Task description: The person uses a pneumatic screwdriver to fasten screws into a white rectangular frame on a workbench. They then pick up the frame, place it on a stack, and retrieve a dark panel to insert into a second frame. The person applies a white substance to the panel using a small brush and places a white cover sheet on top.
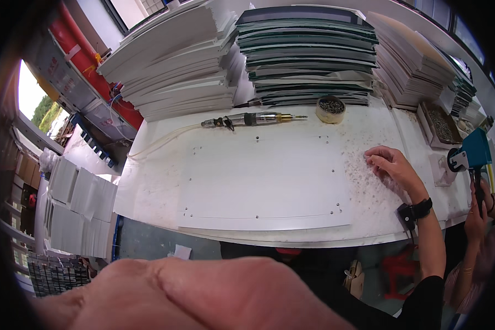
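The right hand [389,165] is held low at the white table [368,214], with its fingers bent in and its grip kept narrow; whether some small thing is pinched in it cannot be told. A black watch [422,208] is worn on that wrist. Just left of this hand, and apart from it, a flat white board [264,181] is laid on the table, and little screws [257,217] are dotted near its edges. Past the board, ahead and to the left of the hand, a power screwdriver [253,119] is laid with its tip pointed right. Near that tip, ahead of the hand, a round tub [331,119] is filled with small screws. To the right of the hand, more are kept in a box [427,125]. Farther ahead, tall piles of sheets [313,55] are stacked. Well to the right, a blue-green tool [477,149] is held by another person's hand [474,223]. The left hand [203,294] is seen big and blurry up close; its grip cannot be told.
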Motion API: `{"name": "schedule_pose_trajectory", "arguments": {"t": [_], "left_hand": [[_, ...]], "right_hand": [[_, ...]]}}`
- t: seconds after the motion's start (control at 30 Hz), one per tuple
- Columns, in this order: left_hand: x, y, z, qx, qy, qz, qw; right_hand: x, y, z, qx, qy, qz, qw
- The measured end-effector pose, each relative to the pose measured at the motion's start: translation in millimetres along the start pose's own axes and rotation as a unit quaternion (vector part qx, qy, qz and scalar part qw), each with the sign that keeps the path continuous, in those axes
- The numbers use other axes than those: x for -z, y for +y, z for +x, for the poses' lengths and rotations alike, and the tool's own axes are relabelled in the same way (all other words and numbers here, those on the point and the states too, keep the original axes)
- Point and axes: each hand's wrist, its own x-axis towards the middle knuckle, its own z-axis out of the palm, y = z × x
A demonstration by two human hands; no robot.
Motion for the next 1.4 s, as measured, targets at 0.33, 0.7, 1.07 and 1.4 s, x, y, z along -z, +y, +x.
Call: {"name": "schedule_pose_trajectory", "arguments": {"t": [0.33,0.7,1.07,1.4], "left_hand": [[33,22,-74,-0.013,0.024,-0.142,0.99],[75,-9,-118,-0.027,0.065,-0.324,0.943],[46,11,-111,-0.02,0.049,-0.305,0.951],[102,-52,-206,0.317,0.29,0.63,0.647]], "right_hand": [[-52,-25,-74,0.057,0.009,-0.272,0.961],[-102,-37,-91,0.051,0.065,-0.346,0.935],[-110,-23,-95,0.064,0.103,-0.324,0.938],[-112,-14,-101,0.102,0.122,-0.235,0.959]]}}
